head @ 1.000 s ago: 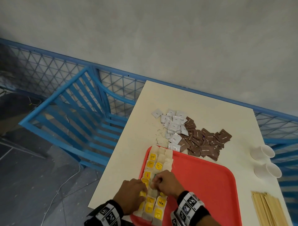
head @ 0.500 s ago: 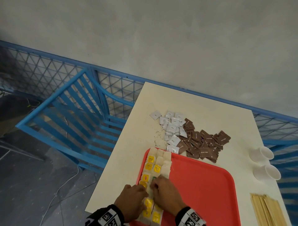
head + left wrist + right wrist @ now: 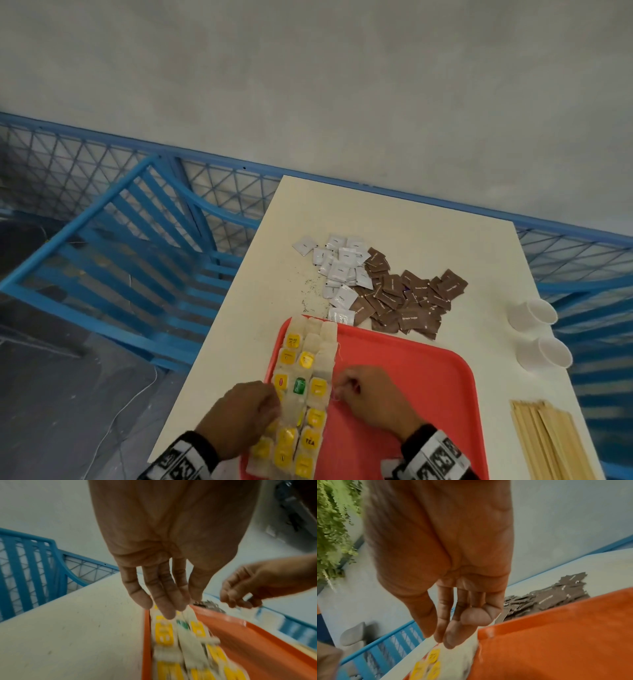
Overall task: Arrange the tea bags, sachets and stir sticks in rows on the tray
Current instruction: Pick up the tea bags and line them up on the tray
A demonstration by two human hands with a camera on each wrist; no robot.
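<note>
**Tea bag rows being squared up; sachets and sticks not yet on tray**

Left hand: lower centre of the head view, fingers straight and together, tips down on the left column of tea bags. Not gripping anything. Reads as a flat press or nudge to keep the column tight against the tray's left rim.

Right hand: just right of the tea bag block, over bare tray. Thumb and fingertips drawn together in a light pinch. A thin pale thread shows at the block's right edge near the fingers, so it is probably a tea bag string being tucked; I cannot tell for sure that the thread is in the pinch. Wrist views are motion-blurred.

Tea bags: three close columns along the left side of the red tray, running from its far edge toward the bottom of the frame. Mostly yellow tags, one green tag in the middle column. Packing left leaves the tray's right part free, presumably for the other items.

Outward:
- White sachets and brown sachets: loose heap on the table, just beyond the tray's far edge, centre of frame. The nearest white one touches or overlaps the rim.
- Wooden stir sticks: bundle on the table, lower right, beside the tray.
- Two white paper cups on their sides at right, well apart from the tray.

Judgement: tea bags nearly finished, sachets likely next.
</note>
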